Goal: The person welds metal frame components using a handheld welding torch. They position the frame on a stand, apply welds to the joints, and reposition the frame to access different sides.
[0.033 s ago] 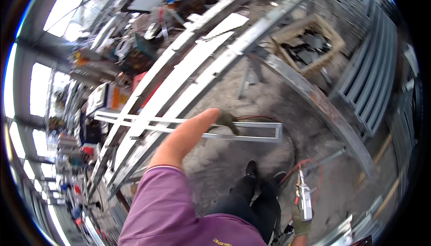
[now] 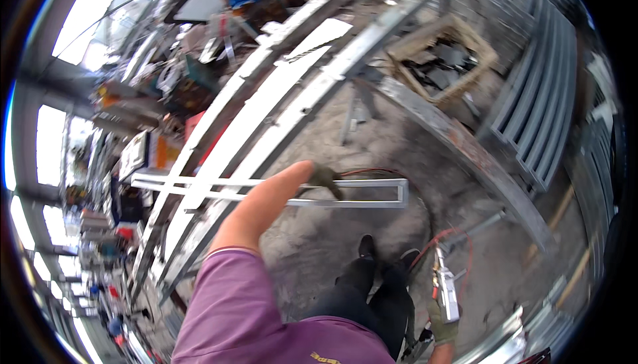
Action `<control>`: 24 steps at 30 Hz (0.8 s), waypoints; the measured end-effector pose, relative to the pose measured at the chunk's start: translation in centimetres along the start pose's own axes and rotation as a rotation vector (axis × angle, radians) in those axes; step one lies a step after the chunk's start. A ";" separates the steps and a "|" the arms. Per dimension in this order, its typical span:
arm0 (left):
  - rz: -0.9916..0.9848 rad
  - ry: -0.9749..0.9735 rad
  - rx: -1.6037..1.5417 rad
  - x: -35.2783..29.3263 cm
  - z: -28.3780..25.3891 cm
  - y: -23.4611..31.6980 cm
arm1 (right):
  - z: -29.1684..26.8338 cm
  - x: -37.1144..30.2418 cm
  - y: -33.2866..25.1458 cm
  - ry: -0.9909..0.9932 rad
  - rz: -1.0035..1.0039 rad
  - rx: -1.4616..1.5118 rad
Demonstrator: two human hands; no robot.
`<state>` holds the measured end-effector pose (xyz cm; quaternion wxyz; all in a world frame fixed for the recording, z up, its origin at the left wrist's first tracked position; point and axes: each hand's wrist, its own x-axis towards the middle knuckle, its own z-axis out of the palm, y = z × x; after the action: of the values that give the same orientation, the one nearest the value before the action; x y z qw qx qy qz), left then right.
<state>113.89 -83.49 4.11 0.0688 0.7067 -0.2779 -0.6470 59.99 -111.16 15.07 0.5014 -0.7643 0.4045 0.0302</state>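
My left hand (image 2: 325, 178), in a dark green glove, is closed around a long, narrow rectangular frame of pale metal tube (image 2: 375, 204). The frame lies sideways across my front, its far end reaching left over the long metal beams (image 2: 306, 101). Down at the right, my right hand (image 2: 444, 325), also gloved, grips a silver, elongated hand tool (image 2: 449, 295) with a red hose (image 2: 458, 231) beside it. The tool's exact kind is not clear from here. It is held apart from the frame, and the glove covers its lower end.
A worn beam (image 2: 465, 141) slants across the right. Behind it stands a pale bin (image 2: 480, 72) of dark scraps, with stacked grey metal panels (image 2: 541, 98) beyond. More metal lengths (image 2: 502, 337) lie at the lower right. Clutter fills the far left.
The whole view has shifted slightly, so the surroundings sit a little further left. Both hands keep their holds on the metal frame and the silver hand tool.
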 end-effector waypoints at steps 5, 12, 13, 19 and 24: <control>-0.065 0.140 -0.018 -3.4 1.1 2.7 | 0.5 -1.4 -2.6 0.065 -0.060 0.017; -0.188 0.591 0.451 -9.3 4.4 9.5 | 1.1 -0.2 -4.8 0.054 -0.106 -0.036; -0.201 0.658 0.576 -9.1 5.1 9.7 | 1.3 -0.2 -4.9 0.078 -0.137 -0.027; -0.140 1.031 0.615 -5.7 9.3 6.7 | 1.9 2.8 -8.2 0.053 -0.230 0.052; -0.129 0.942 0.604 -6.1 8.6 7.2 | 1.8 4.1 -8.5 0.004 -0.291 0.096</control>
<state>103.42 -84.31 11.46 -0.0596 0.9232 -0.3461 -0.1561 68.88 -110.69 18.63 0.5355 -0.7901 0.2915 -0.0635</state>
